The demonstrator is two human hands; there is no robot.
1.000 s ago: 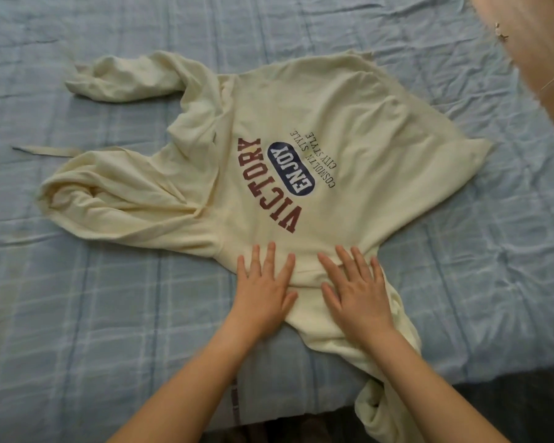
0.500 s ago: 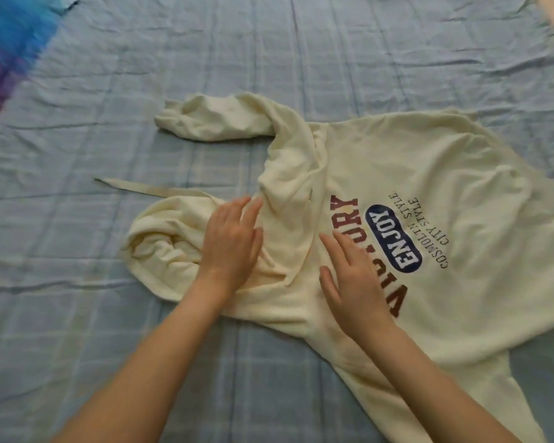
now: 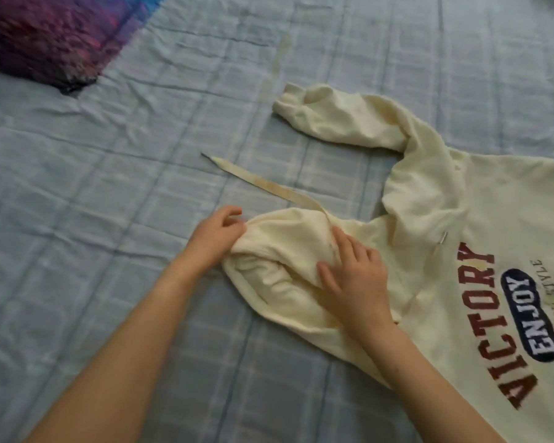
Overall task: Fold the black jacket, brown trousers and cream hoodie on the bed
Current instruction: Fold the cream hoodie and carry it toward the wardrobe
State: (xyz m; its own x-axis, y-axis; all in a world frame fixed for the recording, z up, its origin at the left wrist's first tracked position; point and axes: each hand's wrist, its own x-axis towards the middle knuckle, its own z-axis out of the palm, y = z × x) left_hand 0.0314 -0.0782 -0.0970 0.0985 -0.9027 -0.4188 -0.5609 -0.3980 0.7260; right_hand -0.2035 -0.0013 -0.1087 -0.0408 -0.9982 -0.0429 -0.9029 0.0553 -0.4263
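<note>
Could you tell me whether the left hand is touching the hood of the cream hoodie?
Touching: the head view shows the left hand pinching the hood's edge.

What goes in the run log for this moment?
stage: hoodie | left hand pinches hood edge | right hand flat on hood | drawstring on bed

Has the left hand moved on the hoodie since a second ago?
Yes. The left hand has gone from the cream hoodie body below the VICTORY print to the hood's edge, which it now grips.
</note>
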